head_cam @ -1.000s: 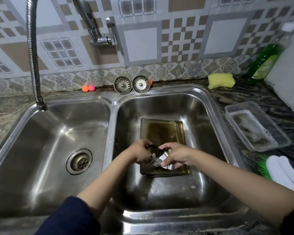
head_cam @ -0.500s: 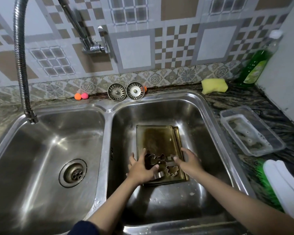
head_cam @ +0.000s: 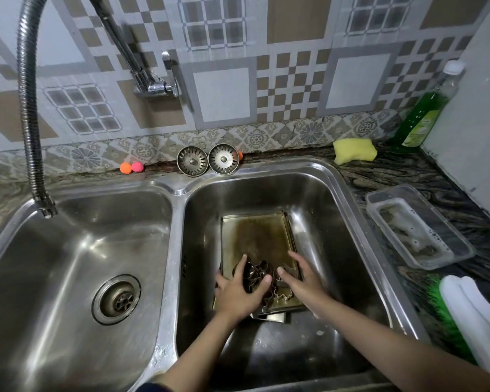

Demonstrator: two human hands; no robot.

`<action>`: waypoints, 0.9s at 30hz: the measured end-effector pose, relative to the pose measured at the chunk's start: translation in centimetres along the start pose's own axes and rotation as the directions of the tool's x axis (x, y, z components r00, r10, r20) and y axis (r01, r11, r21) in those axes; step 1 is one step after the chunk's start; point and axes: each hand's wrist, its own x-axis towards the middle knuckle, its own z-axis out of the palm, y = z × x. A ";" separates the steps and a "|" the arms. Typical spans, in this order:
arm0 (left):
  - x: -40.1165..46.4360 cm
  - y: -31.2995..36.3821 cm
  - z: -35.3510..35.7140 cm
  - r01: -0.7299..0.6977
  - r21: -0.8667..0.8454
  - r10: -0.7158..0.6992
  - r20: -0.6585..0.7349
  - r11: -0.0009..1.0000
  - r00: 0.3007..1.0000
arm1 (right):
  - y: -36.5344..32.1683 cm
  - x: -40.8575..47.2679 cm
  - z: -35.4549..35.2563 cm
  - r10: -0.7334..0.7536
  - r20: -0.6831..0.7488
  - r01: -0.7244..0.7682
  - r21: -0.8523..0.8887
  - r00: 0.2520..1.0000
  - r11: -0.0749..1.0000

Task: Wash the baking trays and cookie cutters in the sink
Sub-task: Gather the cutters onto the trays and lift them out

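Observation:
Stacked greasy baking trays (head_cam: pixel 256 233) lie flat in the right basin of the steel double sink (head_cam: pixel 348 199). Several metal cookie cutters (head_cam: pixel 283 292) sit on the near end of the top tray. My left hand (head_cam: pixel 239 292) grips a dark cookie cutter (head_cam: pixel 255 271) between thumb and fingers. My right hand (head_cam: pixel 301 275) lies just right of it with fingers extended, touching the cutters and the tray's right edge. Part of the cutters is hidden under both hands.
A flexible tap hose (head_cam: pixel 30 108) hangs over the left basin with its drain (head_cam: pixel 116 299). Two strainer plugs (head_cam: pixel 207 159), a yellow sponge (head_cam: pixel 354 149), a green soap bottle (head_cam: pixel 425 111), a clear plastic tub (head_cam: pixel 419 224) and a green brush (head_cam: pixel 441 309) line the counter.
Both hands lowered the cutters from above the tray onto its near end. The right hand let go and spread its fingers; the left hand now grips one dark cutter.

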 end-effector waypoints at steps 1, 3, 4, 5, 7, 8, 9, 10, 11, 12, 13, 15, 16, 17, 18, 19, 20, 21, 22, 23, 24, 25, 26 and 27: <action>0.0 0.1 0.0 -0.007 0.002 0.007 -0.023 1.000 1.000 | -0.2 -0.3 0.2 -0.040 0.016 0.040 -0.010 0.999 0.999; 0.1 0.2 -0.2 -0.021 0.009 0.021 -0.068 1.000 0.997 | -0.5 -0.8 0.5 -0.088 0.024 0.088 -0.009 0.996 0.996; 0.3 0.1 -0.3 -0.030 0.018 0.031 -0.084 0.999 0.996 | -0.6 -0.9 0.6 -0.098 0.020 0.098 -0.001 0.995 0.995; 0.4 -0.1 -0.4 -0.038 0.027 0.040 -0.093 0.999 0.995 | -0.6 -1.0 0.7 -0.106 0.017 0.105 0.010 0.994 0.994; 0.6 -0.6 -0.5 -0.041 0.041 0.044 -0.096 0.998 0.994 | -0.4 -1.2 1.1 -0.090 0.015 0.089 0.036 0.996 0.995; 0.6 -0.8 -0.5 -0.038 0.057 0.043 -0.095 0.998 0.994 | -0.3 -1.2 1.4 -0.071 0.017 0.070 0.050 0.997 0.996; 0.8 -1.1 -0.6 -0.036 0.078 0.043 -0.096 0.996 0.994 | -0.1 -1.3 1.7 -0.053 0.022 0.052 0.065 0.998 0.997; 0.9 -1.2 -0.7 -0.033 0.097 0.042 -0.100 0.995 0.994 | 0.1 -1.4 2.2 -0.038 0.029 0.036 0.075 0.999 0.997; 1.1 -1.3 -0.9 -0.030 0.112 0.042 -0.107 0.993 0.993 | 0.2 -1.4 2.6 -0.029 0.040 0.026 0.077 0.999 0.997; 1.3 -1.3 -1.2 -0.025 0.127 0.040 -0.117 0.992 0.992 | 0.3 -1.5 3.0 -0.021 0.059 0.017 0.067 0.998 0.998; 1.6 -1.4 -1.6 -0.019 0.138 0.036 -0.125 0.990 0.991 | 0.4 -1.6 3.4 -0.008 0.087 0.003 0.058 0.996 0.998; 1.9 -1.6 -2.2 -0.009 0.134 0.026 -0.125 0.991 0.992 | 0.8 -1.7 4.0 0.028 0.145 -0.037 0.062 0.989 0.997; 2.1 -1.8 -2.4 -0.012 0.123 0.027 -0.115 0.992 0.993 | 1.0 -1.8 4.2 0.045 0.161 -0.056 0.063 0.986 0.996; 2.2 -2.1 -2.4 -0.021 0.111 0.032 -0.101 0.994 0.994 | 1.1 -1.8 4.3 0.056 0.165 -0.067 0.062 0.985 0.996; 2.2 -2.2 -2.5 -0.029 0.094 0.037 -0.084 0.995 0.996 | 1.3 -1.9 4.5 0.058 0.156 -0.067 0.056 0.986 0.996; 2.2 -2.4 -2.4 -0.035 0.068 0.039 -0.066 0.997 0.997 | 1.5 -1.9 4.5 0.054 0.133 -0.060 0.043 0.990 0.997; 2.2 -2.4 -2.4 -0.035 0.035 0.036 -0.048 0.999 0.998 | 1.6 -2.0 4.5 0.051 0.101 -0.053 0.016 0.994 0.998; 2.2 -2.4 -2.3 -0.033 0.003 0.033 -0.035 0.999 0.999 | 1.7 -2.0 4.4 0.052 0.067 -0.051 -0.022 0.996 0.998; 2.1 -2.3 -2.2 -0.033 -0.020 0.032 -0.025 0.999 0.999 | 1.6 -2.1 4.2 0.057 0.040 -0.055 -0.063 0.998 0.996; 2.1 -2.3 -2.1 -0.037 -0.037 0.036 -0.020 0.999 0.999 | 1.5 -2.2 3.9 0.069 0.022 -0.067 -0.098 0.997 0.993; 2.1 -2.2 -2.0 -0.041 -0.049 0.040 -0.018 0.998 0.999 | 1.4 -2.2 3.6 0.078 0.014 -0.076 -0.118 0.997 0.990; 2.1 -2.2 -1.9 -0.043 -0.061 0.042 -0.018 0.997 0.999 | 1.4 -2.1 3.5 0.086 0.014 -0.084 -0.120 0.996 0.989; 2.1 -2.1 -1.8 -0.038 -0.070 0.037 -0.015 0.997 0.999 | 1.3 -2.0 3.4 0.094 0.018 -0.092 -0.112 0.995 0.989; 2.1 -2.1 -1.7 -0.031 -0.069 0.030 -0.007 0.997 1.000 | 1.2 -2.0 3.3 0.103 0.020 -0.100 -0.100 0.994 0.990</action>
